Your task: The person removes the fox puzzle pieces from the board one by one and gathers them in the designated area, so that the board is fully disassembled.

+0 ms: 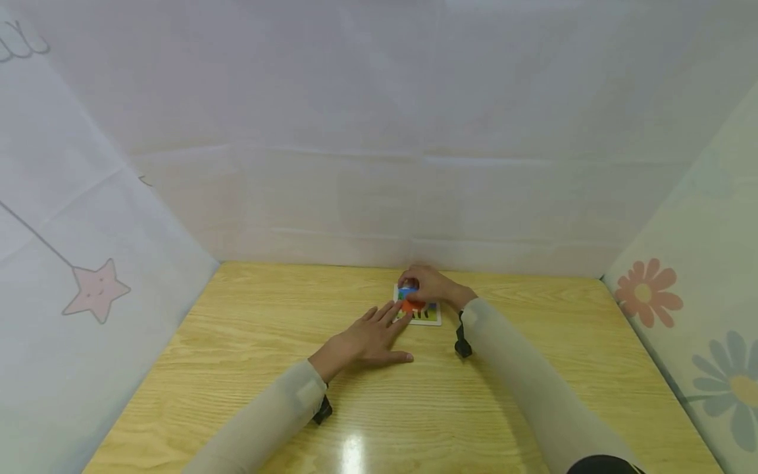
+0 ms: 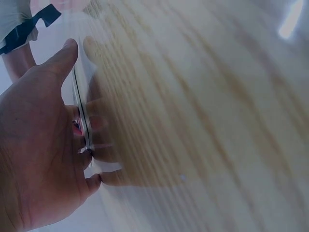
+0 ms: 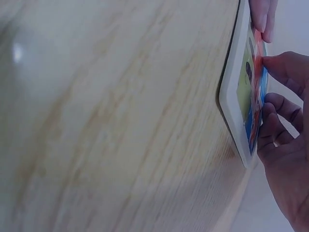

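Observation:
A small picture puzzle (image 1: 434,318) with a white border lies near the table's back edge, showing a red animal with dark legs, green ground and blue sky. My right hand (image 1: 431,286) reaches over its top side. Its thumb and curled fingertips pinch at a puzzle piece (image 3: 264,81) in the red and blue part, whose outline is mostly hidden by the fingers. My left hand (image 1: 374,337) lies palm down with fingers spread, its fingertips overlapping the puzzle's left side. In the left wrist view, the left hand (image 2: 43,130) hides most of the puzzle.
The wooden table (image 1: 249,342) is glossy, with a light reflection near the front. White cloth walls (image 1: 331,197) printed with a star and flowers stand behind and at both sides. Black straps (image 1: 463,339) with small devices sit at both wrists.

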### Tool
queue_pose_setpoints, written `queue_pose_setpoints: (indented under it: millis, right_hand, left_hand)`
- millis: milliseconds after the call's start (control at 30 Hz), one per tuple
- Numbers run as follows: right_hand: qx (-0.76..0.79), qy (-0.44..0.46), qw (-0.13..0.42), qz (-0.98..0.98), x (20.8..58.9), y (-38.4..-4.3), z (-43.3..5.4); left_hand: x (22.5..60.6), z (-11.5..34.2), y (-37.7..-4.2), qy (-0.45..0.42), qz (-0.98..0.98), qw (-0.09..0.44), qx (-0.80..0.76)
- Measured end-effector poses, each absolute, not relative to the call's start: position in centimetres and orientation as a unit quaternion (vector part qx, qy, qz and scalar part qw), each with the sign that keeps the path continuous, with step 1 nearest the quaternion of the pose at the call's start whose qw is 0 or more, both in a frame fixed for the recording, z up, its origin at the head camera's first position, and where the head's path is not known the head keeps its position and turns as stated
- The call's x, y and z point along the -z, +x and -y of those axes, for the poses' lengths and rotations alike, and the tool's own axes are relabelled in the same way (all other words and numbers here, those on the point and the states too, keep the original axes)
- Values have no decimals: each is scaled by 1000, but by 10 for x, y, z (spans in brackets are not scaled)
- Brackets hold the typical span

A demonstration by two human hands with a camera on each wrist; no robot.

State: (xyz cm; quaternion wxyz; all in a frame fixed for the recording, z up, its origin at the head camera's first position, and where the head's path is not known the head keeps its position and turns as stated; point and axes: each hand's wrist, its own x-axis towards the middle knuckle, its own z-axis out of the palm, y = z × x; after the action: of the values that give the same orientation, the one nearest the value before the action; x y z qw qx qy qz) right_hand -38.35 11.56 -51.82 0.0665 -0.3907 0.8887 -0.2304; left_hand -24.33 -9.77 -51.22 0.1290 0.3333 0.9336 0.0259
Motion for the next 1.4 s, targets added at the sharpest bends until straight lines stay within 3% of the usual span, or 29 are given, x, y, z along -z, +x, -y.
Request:
queue_pose_setpoints:
  millis: [1400]
  right_hand:
    - [281, -403, 76, -868, 522, -390, -113]
  left_hand:
    - [506, 95, -241, 327, -935, 139, -6]
